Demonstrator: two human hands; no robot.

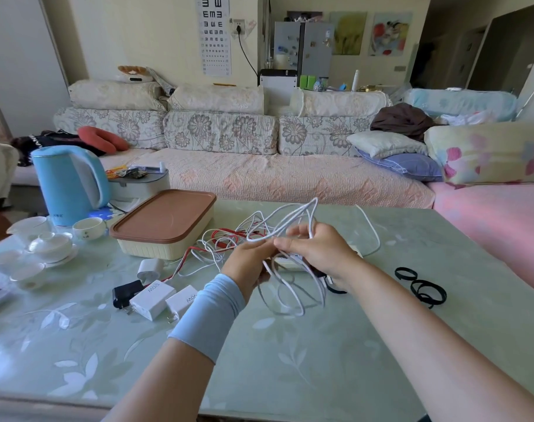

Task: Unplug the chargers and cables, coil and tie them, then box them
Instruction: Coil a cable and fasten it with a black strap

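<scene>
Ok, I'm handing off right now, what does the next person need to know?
Left hand and right hand: both pinch loops of one white cable, held above the table, coil loose and untied.
Chargers lie unplugged at left; more white and red cables are tangled behind the hands.
Black ties lie at right, unused.
Box sits at left, lid on.
Left to do: finish this coil, tie it, coil and tie the rest, open the box, pack everything.
</scene>
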